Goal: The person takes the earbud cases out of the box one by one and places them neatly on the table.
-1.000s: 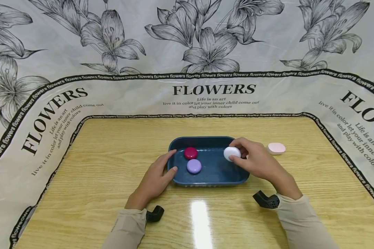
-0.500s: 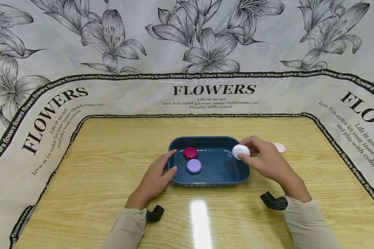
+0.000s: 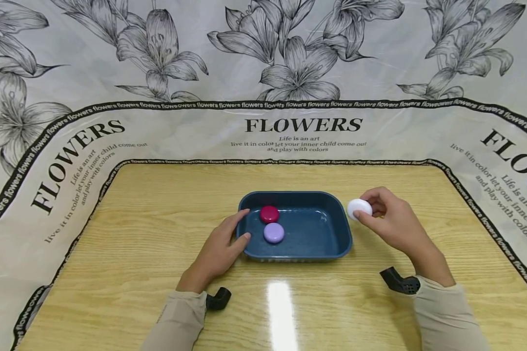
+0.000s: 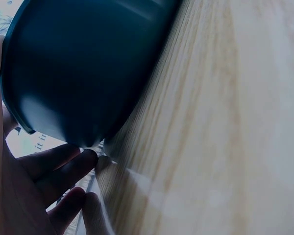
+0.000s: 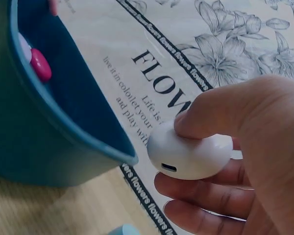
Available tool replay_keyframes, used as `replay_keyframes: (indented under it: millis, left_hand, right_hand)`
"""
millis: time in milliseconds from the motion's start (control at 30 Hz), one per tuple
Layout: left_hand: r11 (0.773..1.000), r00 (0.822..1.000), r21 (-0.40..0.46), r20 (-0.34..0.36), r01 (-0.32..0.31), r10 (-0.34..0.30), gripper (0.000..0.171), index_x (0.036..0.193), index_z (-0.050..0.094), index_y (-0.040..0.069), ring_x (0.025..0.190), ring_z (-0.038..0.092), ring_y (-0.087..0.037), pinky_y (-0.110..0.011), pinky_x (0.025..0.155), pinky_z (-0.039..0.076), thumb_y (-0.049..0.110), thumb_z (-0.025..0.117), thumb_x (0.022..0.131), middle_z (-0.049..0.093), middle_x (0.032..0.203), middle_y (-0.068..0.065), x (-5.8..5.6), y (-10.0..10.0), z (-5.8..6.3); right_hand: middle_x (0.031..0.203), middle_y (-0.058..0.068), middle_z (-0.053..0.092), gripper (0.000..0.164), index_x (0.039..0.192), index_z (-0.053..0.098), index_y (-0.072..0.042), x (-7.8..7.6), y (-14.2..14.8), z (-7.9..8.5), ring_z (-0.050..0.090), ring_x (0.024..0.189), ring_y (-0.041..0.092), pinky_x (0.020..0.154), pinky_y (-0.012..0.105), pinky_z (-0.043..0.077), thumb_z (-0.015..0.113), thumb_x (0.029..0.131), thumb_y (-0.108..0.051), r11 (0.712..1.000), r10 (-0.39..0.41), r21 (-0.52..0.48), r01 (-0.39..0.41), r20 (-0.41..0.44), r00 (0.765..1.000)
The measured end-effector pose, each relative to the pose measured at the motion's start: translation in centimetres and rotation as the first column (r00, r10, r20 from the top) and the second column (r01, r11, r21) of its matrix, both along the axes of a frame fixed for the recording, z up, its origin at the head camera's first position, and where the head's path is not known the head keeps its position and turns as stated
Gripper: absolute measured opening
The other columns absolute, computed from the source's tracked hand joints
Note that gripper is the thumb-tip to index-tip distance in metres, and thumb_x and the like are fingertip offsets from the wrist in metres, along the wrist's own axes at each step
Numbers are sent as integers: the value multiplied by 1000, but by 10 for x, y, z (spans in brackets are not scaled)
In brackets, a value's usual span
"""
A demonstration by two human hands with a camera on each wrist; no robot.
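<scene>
Your right hand [image 3: 397, 224] pinches the white disc [image 3: 357, 209], just right of the blue tray [image 3: 312, 239]; crimson disc [image 3: 269, 214], lilac disc [image 3: 273, 233] inside; left hand [image 3: 219, 246], thumb and fingers apart, touches its left end.

Indoor tabletop nook, home or studio I can't tell | wood-grain table [image 3: 158, 209] | FLOWERS-printed sheet [image 3: 202, 131] behind it and along both its sides

Flower-print cloth [image 3: 193, 131] lettered FLOWERS around wood-grain table [image 3: 158, 209]
</scene>
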State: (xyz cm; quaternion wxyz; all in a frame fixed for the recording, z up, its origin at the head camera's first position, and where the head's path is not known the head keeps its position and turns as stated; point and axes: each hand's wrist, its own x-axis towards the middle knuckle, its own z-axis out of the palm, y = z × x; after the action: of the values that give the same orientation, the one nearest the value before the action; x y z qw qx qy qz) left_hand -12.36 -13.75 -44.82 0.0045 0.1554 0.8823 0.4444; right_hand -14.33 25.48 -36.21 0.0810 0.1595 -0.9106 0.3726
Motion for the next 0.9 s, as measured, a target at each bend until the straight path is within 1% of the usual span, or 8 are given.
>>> replay_keyframes:
  millis: [100, 200, 367, 433, 567, 700, 800, 900]
  left_hand:
    - [1000, 1000, -7, -2, -7, 7, 56, 155, 38, 33, 142, 36, -18, -47, 115, 31, 38, 54, 102, 40, 154, 7, 0, 0, 0]
    - [1000, 1000, -10, -5, -8, 8, 56, 155, 38, 33, 142, 36, -18, -47, 115, 32, 38, 54, 102, 40, 154, 7, 0, 0, 0]
    - [1000, 1000, -6, -6, -2, 2, 56, 155, 38, 32, 142, 36, -18, -46, 115, 32, 38, 54, 102, 41, 154, 6, 0, 0, 0]
    - [1000, 1000, -5, -6, -2, 2, 56, 155, 38, 33, 142, 36, -17, -45, 115, 31, 38, 54, 102, 41, 154, 6, -1, 0, 0]
    - [1000, 1000, 1, -14, -1, 1, 55, 155, 39, 32, 142, 37, -17, -45, 115, 32, 37, 54, 102, 42, 153, 5, -1, 1, 0]
    - [1000, 1000, 11, -28, 1, -1, 55, 154, 40, 29, 141, 39, -18, -45, 115, 32, 35, 55, 101, 44, 152, 5, -1, 1, -1]
    - [1000, 999, 15, -32, 2, -2, 56, 155, 40, 28, 140, 39, -18, -45, 114, 33, 35, 56, 101, 44, 152, 4, -1, 1, -2]
    - [1000, 1000, 9, -28, -2, 2, 56, 155, 40, 29, 140, 39, -18, -45, 114, 33, 36, 56, 101, 44, 152, 4, -1, 0, -2]
  right_hand:
    - [103, 15, 66, 36, 123, 61, 0, -1, 4, -3, 62, 82, 0, 69, 13, 50, 75, 91, -10, 1000, -6, 3, 6, -3, 1000]
    - [104, 15, 68, 37, 127, 64, -3, 0, 8, -5, 62, 81, 2, 67, 13, 50, 73, 93, -13, 999, -21, 31, 21, -15, 1000]
    - [106, 15, 69, 37, 127, 64, -3, 1, 17, -7, 61, 80, 2, 65, 14, 48, 73, 94, -18, 996, -49, 76, 49, 8, 999]
    - [105, 15, 69, 37, 125, 63, -2, 0, 21, -8, 61, 81, 3, 65, 15, 49, 73, 93, -18, 996, -46, 84, 43, 37, 998]
    - [108, 18, 68, 38, 125, 62, -1, -1, 27, -9, 62, 86, 2, 67, 17, 50, 72, 95, -20, 995, -33, 94, 20, 131, 991]
    - [109, 18, 68, 40, 126, 60, 0, -3, 33, -12, 64, 91, 12, 69, 21, 52, 71, 96, -24, 994, -35, 113, 12, 208, 977]
    - [105, 16, 67, 40, 125, 60, 0, -4, 37, -15, 64, 91, 22, 69, 23, 52, 71, 96, -25, 992, -38, 128, 8, 228, 973]
    - [104, 15, 66, 38, 123, 60, 0, -6, 40, -18, 63, 90, 25, 71, 24, 51, 71, 95, -24, 993, -26, 122, -5, 251, 968]
